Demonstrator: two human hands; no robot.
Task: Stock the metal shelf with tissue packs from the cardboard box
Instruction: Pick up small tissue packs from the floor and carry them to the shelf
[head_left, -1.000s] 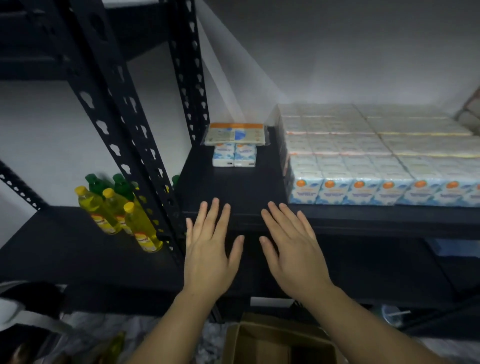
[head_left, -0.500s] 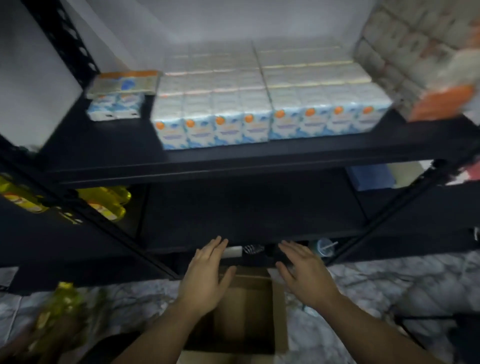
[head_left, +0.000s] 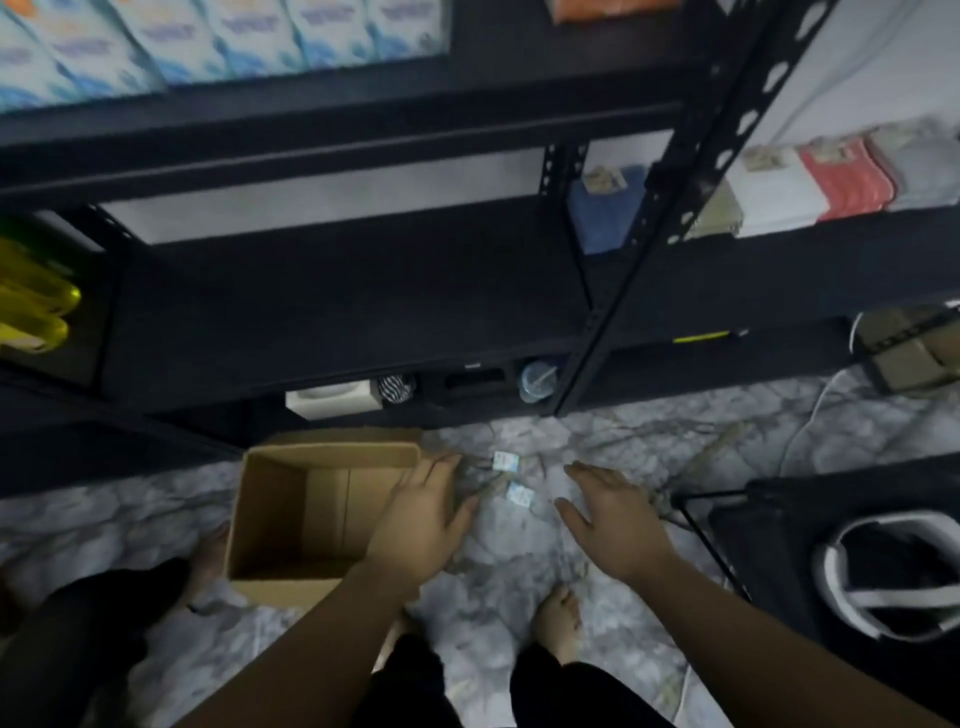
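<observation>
Two small tissue packs lay on the marble floor (head_left: 519, 587), between the two hands and just right of the cardboard box (head_left: 291, 514). The farther pack (head_left: 506, 461) lay near the shelf base, and the nearer pack (head_left: 520, 493) lay just beside it, toward the person. Both were small and blurred; the nearer one seemed to have its long axis running from upper left to lower right, and for the farther one I could not tell.

The cardboard box stood open on the floor, with its opening up and its long axis running away from the person toward the metal shelf (head_left: 363, 291). Its inside looked bare, only brown walls and bottom were seen.

The left hand (head_left: 423, 514) hovered over the right edge of the box, with fingers straight and spread, holding nothing. The right hand (head_left: 613, 519) was also released, fingers spread, over the floor right of the packs.

On the top shelf, a row of larger tissue packs (head_left: 208, 47) stood side by side, faces toward the front. The middle shelf board in front was dark and bare.
</observation>
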